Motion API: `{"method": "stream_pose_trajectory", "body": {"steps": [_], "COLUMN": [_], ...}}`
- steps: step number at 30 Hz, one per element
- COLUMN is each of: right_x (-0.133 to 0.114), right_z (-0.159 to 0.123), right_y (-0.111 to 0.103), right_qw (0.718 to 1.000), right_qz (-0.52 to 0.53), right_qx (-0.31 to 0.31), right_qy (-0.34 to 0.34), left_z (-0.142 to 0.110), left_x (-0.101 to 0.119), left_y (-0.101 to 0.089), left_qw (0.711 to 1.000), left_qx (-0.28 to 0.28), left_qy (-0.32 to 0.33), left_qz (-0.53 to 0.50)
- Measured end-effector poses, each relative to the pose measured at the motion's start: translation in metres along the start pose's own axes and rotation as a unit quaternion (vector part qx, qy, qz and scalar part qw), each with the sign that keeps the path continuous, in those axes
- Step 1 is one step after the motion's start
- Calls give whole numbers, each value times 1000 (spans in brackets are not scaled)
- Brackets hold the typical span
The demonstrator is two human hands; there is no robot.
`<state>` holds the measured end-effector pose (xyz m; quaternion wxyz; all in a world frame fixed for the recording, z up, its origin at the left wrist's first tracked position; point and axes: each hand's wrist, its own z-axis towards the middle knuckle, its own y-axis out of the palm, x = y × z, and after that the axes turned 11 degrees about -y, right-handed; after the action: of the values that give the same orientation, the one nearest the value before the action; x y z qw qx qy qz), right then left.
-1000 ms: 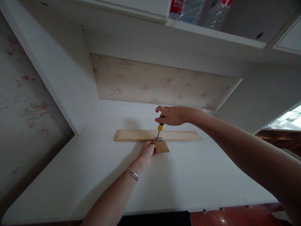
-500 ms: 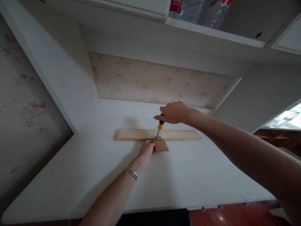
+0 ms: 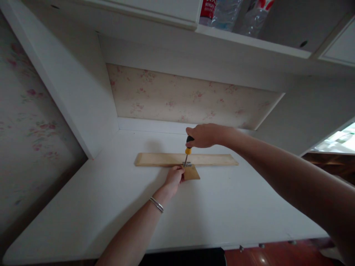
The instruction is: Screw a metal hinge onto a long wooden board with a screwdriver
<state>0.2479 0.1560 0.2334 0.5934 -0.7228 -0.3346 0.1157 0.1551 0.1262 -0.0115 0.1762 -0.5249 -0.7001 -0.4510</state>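
A long pale wooden board (image 3: 158,159) lies across the white desk, and a small metal hinge (image 3: 187,164) joins its near edge to a short wooden piece (image 3: 191,173). My left hand (image 3: 174,176) is closed on the left side of that short piece. With its fingers wrapped round the black and yellow handle, my right hand (image 3: 205,135) holds a screwdriver (image 3: 188,150) nearly upright. The screwdriver's tip meets the hinge close to my left fingertips. The screw under the tip is too small to make out.
The white desk (image 3: 235,207) has a side panel (image 3: 72,81) at the left and a floral back wall (image 3: 177,94). Overhead, a shelf (image 3: 255,43) holds plastic bottles (image 3: 226,14). A dark object (image 3: 183,257) sits below the front edge.
My right hand has shifted its fingers on the screwdriver handle, with the index finger now curled in. The left hand keeps its hold. The view has tilted slightly.
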Motion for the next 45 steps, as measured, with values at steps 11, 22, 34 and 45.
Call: {"method": "stream_pose_trajectory", "body": {"steps": [11, 22, 34, 45], "right_x": [-2, -7, -10, 12], "right_z": [2, 4, 4, -4], "right_y": [-1, -3, -9, -7], "right_qw": [997, 995, 997, 994], "right_qz": [-67, -88, -53, -37], "right_qx": [22, 15, 2, -27], "right_qy": [30, 33, 51, -97], "left_z": [1, 1, 3, 0], "left_x": [-1, -2, -5, -2], "left_y": [-1, -1, -4, -1], "left_qw": [1000, 1000, 999, 1000], "left_qx": [1, 10, -17, -13], "left_qy": [7, 4, 24, 20], "left_qz": [18, 7, 23, -3]}}
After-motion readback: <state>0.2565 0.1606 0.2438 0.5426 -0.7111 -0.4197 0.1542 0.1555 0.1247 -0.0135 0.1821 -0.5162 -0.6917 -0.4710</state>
